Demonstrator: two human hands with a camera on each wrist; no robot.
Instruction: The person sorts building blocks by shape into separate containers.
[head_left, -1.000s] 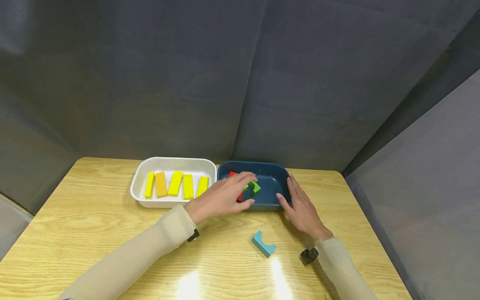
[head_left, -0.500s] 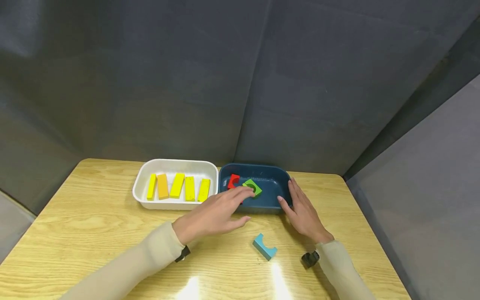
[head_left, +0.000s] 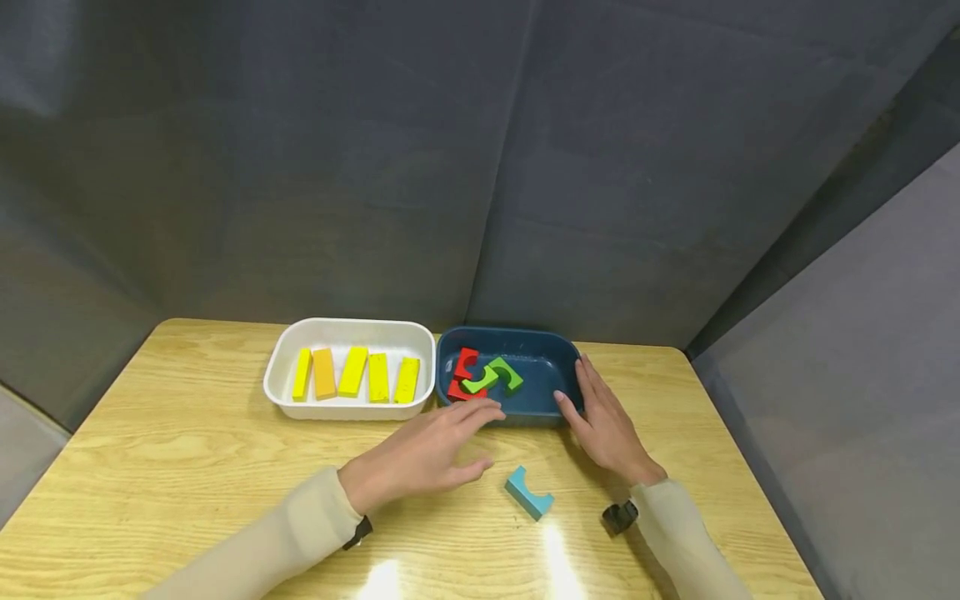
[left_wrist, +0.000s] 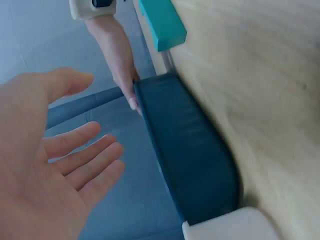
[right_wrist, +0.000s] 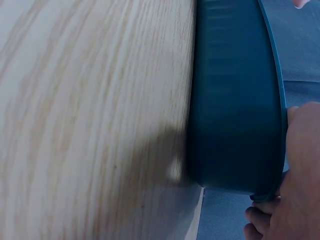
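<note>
My left hand (head_left: pixel 423 454) hovers just in front of the dark blue tray (head_left: pixel 547 408), fingers loosely extended and nothing in them. The left wrist view shows its thumb apart from the fingers (left_wrist: pixel 95 170). At the tray's right front corner my right hand (head_left: pixel 607 429) holds the rim, thumb on the inner side and fingers along the outside. Inside the tray's left half lie two red arch blocks (head_left: pixel 465 360) and two green arch blocks (head_left: pixel 507 375), partly overlapping. A light blue arch block (head_left: pixel 529 495) lies on the table between my hands.
A white tray (head_left: pixel 352 411) stands against the blue one's left side. It holds several yellow blocks (head_left: pixel 352 372) and an orange block (head_left: pixel 324 373) in a row. Dark grey panels (head_left: pixel 480 167) rise behind the wooden table (head_left: pixel 187 433).
My left hand has drawn back out of the blue tray toward me, uncovering the red and green blocks. One green block has shifted onto a red one. The right hand stays on the rim.
</note>
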